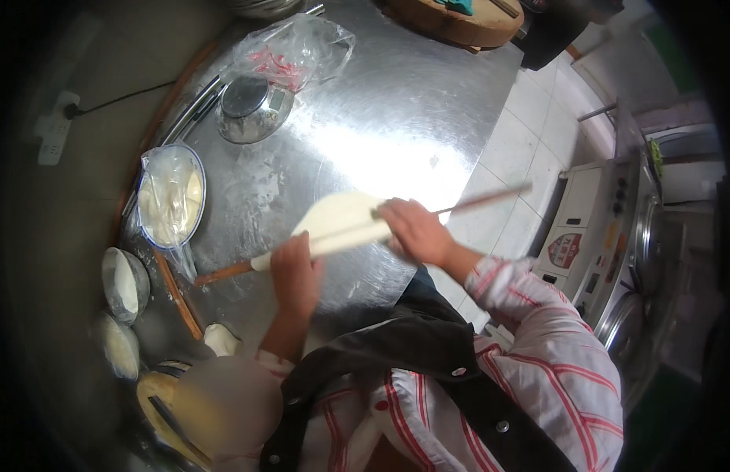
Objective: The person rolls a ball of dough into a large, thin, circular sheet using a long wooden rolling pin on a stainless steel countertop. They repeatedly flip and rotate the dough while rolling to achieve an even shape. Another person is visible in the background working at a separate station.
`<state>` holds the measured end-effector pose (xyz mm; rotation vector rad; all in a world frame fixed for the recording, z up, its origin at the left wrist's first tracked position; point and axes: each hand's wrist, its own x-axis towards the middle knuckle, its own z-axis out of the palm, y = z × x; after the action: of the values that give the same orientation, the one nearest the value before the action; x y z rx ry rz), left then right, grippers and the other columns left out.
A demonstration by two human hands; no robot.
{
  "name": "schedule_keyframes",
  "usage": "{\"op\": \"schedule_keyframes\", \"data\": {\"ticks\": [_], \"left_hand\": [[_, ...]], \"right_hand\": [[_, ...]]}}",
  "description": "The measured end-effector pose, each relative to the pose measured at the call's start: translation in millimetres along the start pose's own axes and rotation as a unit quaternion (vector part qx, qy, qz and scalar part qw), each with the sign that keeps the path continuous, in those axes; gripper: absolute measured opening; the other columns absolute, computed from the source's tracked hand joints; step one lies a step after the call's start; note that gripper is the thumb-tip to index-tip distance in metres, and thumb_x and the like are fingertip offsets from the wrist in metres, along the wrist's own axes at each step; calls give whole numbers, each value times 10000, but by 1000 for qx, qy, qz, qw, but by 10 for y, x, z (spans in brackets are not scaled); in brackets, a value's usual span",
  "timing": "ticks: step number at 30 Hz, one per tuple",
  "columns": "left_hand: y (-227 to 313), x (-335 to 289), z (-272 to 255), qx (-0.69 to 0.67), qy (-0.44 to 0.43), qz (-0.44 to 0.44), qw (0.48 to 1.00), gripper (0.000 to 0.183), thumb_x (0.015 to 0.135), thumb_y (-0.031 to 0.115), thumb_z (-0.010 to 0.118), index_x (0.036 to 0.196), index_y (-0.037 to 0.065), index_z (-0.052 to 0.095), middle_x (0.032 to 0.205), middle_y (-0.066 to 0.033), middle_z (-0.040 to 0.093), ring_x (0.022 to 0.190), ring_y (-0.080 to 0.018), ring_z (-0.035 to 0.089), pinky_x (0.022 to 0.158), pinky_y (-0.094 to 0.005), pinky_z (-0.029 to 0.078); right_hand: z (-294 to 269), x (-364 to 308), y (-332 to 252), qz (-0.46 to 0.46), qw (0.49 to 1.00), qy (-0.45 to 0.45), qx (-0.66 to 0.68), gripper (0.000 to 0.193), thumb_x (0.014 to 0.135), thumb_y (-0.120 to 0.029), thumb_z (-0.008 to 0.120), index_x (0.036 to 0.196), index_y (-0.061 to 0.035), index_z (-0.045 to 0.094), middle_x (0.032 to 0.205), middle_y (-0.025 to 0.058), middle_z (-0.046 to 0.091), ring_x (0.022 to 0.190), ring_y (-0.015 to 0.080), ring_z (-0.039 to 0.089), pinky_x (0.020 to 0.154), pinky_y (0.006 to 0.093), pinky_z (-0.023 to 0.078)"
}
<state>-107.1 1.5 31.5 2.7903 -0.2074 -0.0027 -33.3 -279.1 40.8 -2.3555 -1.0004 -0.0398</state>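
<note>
A long wooden rolling pin (227,273) lies slanted over the near part of the metal table, with a pale sheet of dough (345,211) partly wrapped round its middle. The rest of the sheet spreads flat on the far side of the pin. My left hand (296,275) is closed over the pin near the left end of the wrapped dough. Over the right end of that roll, my right hand (416,230) is curled, its fingertips partly hidden. The pin's right end sticks out past the table's edge and looks blurred.
A digital scale (255,110) stands at the far left beside a plastic bag (298,51). Near the left edge are a film-covered bowl of dough pieces (170,197), another wooden stick (176,295), metal bowls (125,285) and a dough lump (221,340). A round chopping board (459,22) sits far back.
</note>
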Motion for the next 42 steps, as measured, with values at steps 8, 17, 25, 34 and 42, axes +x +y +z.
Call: {"op": "schedule_keyframes", "data": {"ticks": [8, 17, 25, 34, 42], "left_hand": [[-152, 493, -31, -2, 27, 26, 999, 805, 721, 266, 804, 1405, 31, 450, 1342, -151, 518, 1241, -321, 485, 1074, -558, 306], [-556, 461, -159, 6, -13, 50, 999, 496, 738, 185, 744, 1195, 69, 594, 1051, -130, 623, 1026, -331, 580, 917, -480, 422], [770, -117, 364, 83, -30, -181, 980, 497, 838, 256, 607, 1284, 52, 526, 1200, -158, 570, 1119, -358, 535, 958, -523, 400], [-1054, 345, -46, 115, 182, -293, 931, 328, 921, 237, 540, 1196, 62, 582, 1142, -159, 601, 1102, -364, 533, 977, -514, 366], [-584, -278, 146, 73, 65, -348, 933, 233, 841, 212, 583, 1028, 79, 624, 999, -152, 614, 996, -382, 539, 902, -502, 375]], "right_hand": [[-31, 445, 451, -52, 994, -56, -72, 698, 930, -574, 473, 1318, 7, 475, 1238, 206, 537, 1179, 360, 512, 1026, 484, 390], [-267, 926, 894, -95, 981, -168, 14, 310, 832, -109, 622, 1140, -69, 618, 964, 116, 637, 925, 310, 636, 784, 389, 529], [-488, 442, 1008, -68, 958, -276, -50, 767, 877, -459, 630, 1437, 3, 382, 1524, 208, 357, 1447, 350, 290, 1203, 515, 161], [-27, 2334, 1655, -45, 999, -22, -19, 385, 904, -326, 566, 1158, -36, 579, 1155, 150, 587, 1159, 331, 516, 1061, 507, 330], [-282, 1947, 1915, -200, 975, -64, -72, 212, 796, -148, 676, 989, -106, 600, 892, 76, 589, 898, 294, 584, 822, 419, 420]]}}
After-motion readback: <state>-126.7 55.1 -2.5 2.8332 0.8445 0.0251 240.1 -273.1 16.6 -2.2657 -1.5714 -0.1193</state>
